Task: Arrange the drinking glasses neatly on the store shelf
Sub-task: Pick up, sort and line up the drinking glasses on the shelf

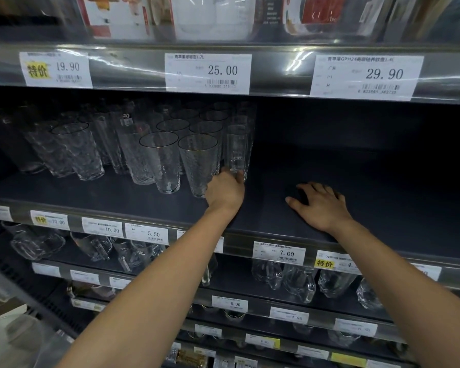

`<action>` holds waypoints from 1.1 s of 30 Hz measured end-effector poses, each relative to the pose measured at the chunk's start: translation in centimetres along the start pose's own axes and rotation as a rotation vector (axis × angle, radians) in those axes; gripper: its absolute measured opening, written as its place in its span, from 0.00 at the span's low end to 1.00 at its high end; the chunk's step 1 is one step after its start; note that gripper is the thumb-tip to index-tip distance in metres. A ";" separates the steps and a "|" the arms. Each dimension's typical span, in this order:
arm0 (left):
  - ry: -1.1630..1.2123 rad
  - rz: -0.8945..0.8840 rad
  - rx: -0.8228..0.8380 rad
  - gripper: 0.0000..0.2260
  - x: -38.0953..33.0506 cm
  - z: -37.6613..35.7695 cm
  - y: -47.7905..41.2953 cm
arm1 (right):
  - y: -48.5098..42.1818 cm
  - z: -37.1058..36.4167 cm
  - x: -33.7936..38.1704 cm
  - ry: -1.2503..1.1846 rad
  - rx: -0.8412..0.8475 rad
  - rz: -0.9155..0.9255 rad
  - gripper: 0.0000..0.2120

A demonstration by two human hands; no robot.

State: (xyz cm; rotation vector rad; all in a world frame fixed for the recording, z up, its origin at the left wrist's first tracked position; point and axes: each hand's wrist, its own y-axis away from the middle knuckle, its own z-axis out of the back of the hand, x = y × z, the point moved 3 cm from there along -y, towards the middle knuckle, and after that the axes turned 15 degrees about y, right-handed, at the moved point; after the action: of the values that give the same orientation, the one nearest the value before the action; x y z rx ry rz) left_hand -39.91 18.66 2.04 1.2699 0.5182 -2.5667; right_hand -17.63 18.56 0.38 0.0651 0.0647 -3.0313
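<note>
On the left part of the shelf [117, 192] stand the heavy patterned glasses [75, 152]. Their line is a little uneven, though the wide lens may add to this. Next come the gold-rimmed tumblers [198, 160], in two rows that go toward the back, close together. At the right end of this group is the tall straight glass [237, 150], upright on the shelf and just beside the front tumbler. The left hand [225, 193] holds it low, with fingers and thumb curled around its base. I think the step is to bring this glass in line with the similar ones that appear to stand behind it. A tall glass held so low can tip easily, so it is better to slide it slowly, keep it vertical, and not knock it against the tumbler. The right hand [320, 205] lies flat with spread fingers on the bare dark shelf, holding nothing, well apart from the glasses.
</note>
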 end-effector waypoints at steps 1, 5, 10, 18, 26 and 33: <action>0.006 -0.001 -0.002 0.19 0.0 0.0 0.0 | 0.0 0.0 0.0 -0.002 0.000 0.000 0.32; 0.040 0.016 -0.005 0.19 0.2 0.0 0.0 | 0.0 0.0 0.0 -0.005 0.001 0.003 0.32; 0.105 0.021 0.065 0.16 0.2 0.7 0.5 | 0.1 0.1 0.1 -0.011 0.006 0.007 0.32; 0.184 -0.239 0.476 0.02 2.6 6.3 3.3 | 0.2 0.2 0.1 -0.030 0.022 -0.003 0.32; -0.456 -0.529 0.539 0.32 8.5 13.8 2.3 | 0.4 0.9 1.8 0.014 0.021 -0.056 0.31; -0.538 -0.655 0.545 0.37 9.6 13.3 1.6 | -2.1 2.0 10.3 -0.829 -0.053 -0.170 0.37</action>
State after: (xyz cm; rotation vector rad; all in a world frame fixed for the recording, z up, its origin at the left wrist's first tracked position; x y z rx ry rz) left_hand -54.66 11.27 1.51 0.4807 0.1206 -3.5955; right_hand -28.18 19.40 1.96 -1.2277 0.0800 -2.9416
